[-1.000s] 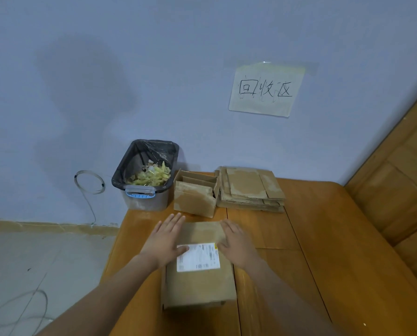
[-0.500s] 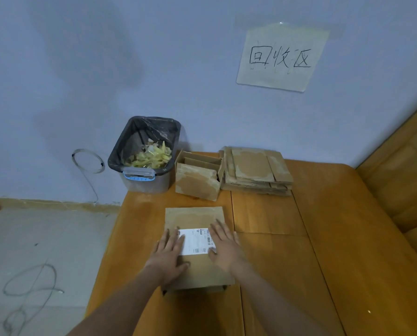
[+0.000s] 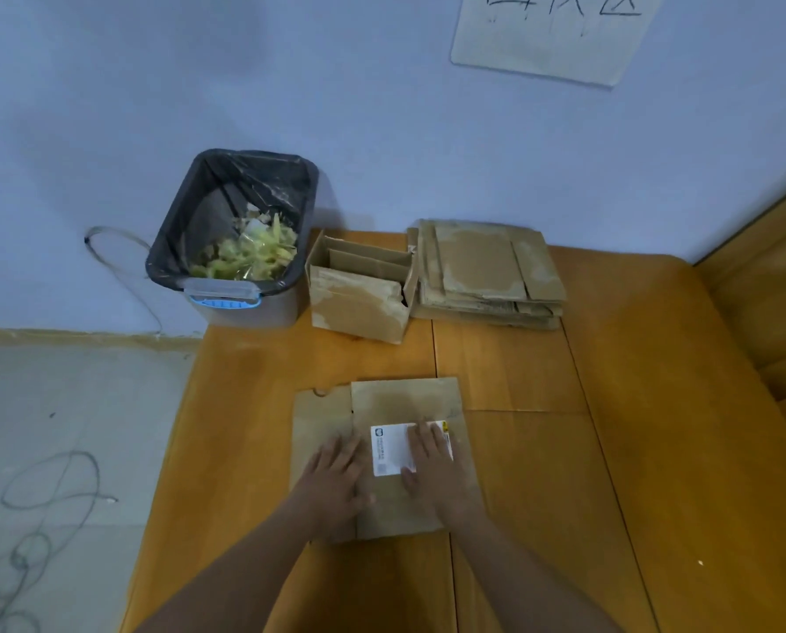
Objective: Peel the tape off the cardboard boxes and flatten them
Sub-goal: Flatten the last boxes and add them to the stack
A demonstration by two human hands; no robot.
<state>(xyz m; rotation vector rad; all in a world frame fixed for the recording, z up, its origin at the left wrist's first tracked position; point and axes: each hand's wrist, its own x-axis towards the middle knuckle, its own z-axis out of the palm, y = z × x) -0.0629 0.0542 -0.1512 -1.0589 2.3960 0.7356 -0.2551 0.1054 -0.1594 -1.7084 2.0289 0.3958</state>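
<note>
I pressed my left hand point(image 3: 336, 484) and right hand point(image 3: 437, 472), fingers straight, on the box point(image 3: 405, 404) near the bin point(image 3: 245, 308) to flatten it.

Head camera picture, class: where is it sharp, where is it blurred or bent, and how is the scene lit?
Head view: light is soft and dim, with faint shadows; the left hand and right hand on the flattened box look slightly smeared; the label print is unreadable; the table edges bow from the wide lens; the wall sign is cropped.
</note>
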